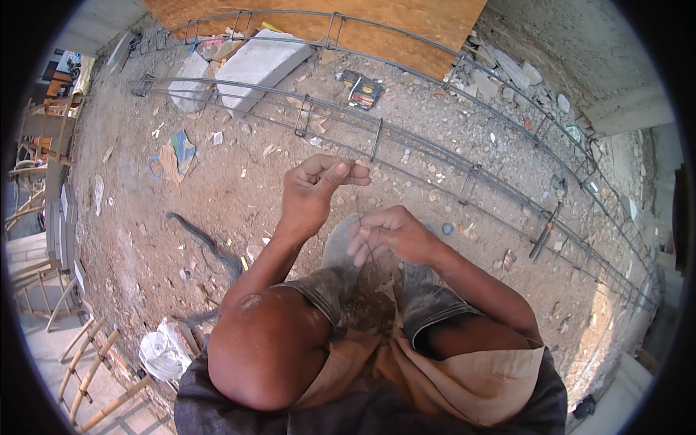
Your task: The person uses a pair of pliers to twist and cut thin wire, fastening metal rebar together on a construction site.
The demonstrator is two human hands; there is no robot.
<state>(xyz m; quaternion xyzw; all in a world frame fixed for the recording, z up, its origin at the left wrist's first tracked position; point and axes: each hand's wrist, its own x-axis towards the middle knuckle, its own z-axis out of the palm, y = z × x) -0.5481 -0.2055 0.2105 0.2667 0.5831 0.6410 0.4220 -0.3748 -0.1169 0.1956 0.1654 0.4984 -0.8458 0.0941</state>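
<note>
My left hand [317, 185] is raised in front of my knees, its fingers curled and the thumb pressed against them. A little lower and to the right, my right hand [397, 235] has its thumb and forefinger pinched together, the other fingers hanging loosely. A thin dark wire [358, 208], faint against the ground, runs between the fingers of both hands. Just beyond them lies a long rebar cage [377, 139] with stirrups along it. Pincers [545, 232] rest across its bars on the right. To the left, a bundle of dark tie wire [210, 250] lies on the dirt.
Another rebar cage [406, 67] curves behind the first, before a plywood sheet [391, 22]. Pale concrete slabs [264, 69] lie at the far left, rubble [507, 72] at the far right. A white bag [165, 351] sits at my left, near bamboo poles [94, 366].
</note>
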